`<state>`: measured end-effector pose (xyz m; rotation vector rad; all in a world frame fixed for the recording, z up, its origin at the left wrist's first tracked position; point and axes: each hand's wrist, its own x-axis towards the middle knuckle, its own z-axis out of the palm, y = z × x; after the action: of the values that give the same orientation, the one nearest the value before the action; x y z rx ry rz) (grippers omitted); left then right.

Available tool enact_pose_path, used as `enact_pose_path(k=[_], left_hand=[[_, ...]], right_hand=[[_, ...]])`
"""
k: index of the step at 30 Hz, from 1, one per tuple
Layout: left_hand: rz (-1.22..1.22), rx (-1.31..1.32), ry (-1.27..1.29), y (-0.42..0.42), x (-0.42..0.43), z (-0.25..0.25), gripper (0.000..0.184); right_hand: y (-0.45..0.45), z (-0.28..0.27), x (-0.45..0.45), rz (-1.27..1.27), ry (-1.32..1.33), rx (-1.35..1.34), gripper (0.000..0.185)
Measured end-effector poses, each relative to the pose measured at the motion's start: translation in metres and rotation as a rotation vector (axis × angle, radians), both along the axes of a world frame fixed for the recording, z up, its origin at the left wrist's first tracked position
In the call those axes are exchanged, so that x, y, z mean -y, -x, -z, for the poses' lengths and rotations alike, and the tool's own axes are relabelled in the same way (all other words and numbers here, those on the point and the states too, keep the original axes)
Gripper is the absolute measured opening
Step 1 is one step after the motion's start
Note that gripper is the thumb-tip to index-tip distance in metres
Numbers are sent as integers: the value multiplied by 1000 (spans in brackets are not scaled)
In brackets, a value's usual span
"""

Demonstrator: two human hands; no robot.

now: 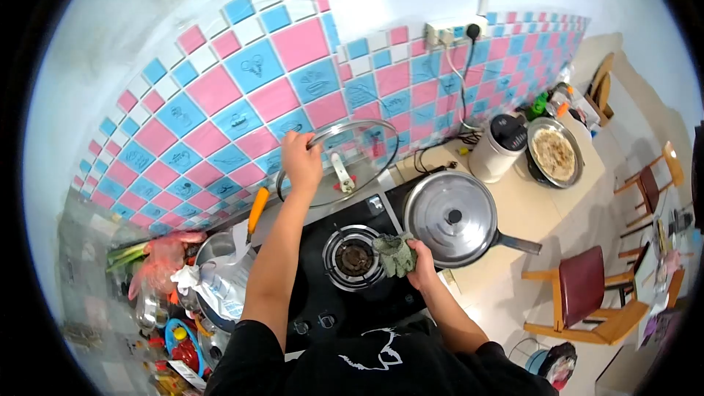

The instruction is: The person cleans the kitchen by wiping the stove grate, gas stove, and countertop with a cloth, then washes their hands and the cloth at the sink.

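My left hand (302, 165) is raised near the tiled wall, its fingers closed on the edge of a round glass lid (397, 148). The lid is see-through with a metal rim and stands tilted at the back of the stove. In my right hand (422, 268) is a crumpled grey-green cloth (396, 254), held over the right side of the gas burner (355, 257). The burner sits bare in the black stove top (308, 286). Just right of the cloth, a covered frying pan (455, 220) has a silver lid with a black knob.
An orange-handled utensil (257, 209) and a white plastic bag (222, 286) lie left of my left arm, near bottles and produce. On the right counter stand a white appliance (495, 154) and a pan of flatbread (554, 154). A chair (583, 286) is beyond.
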<state>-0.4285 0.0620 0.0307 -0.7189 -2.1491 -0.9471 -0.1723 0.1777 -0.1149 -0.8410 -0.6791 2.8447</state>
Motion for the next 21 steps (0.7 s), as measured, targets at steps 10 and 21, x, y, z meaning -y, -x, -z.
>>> enact_pose_path(k=[10, 21], left_hand=[[211, -167, -187, -83, 7, -79, 19], [475, -135, -384, -175, -49, -103, 18]], right_hand=[[-79, -55, -1, 186, -25, -7, 30], [-172, -79, -40, 445, -30, -107, 38]])
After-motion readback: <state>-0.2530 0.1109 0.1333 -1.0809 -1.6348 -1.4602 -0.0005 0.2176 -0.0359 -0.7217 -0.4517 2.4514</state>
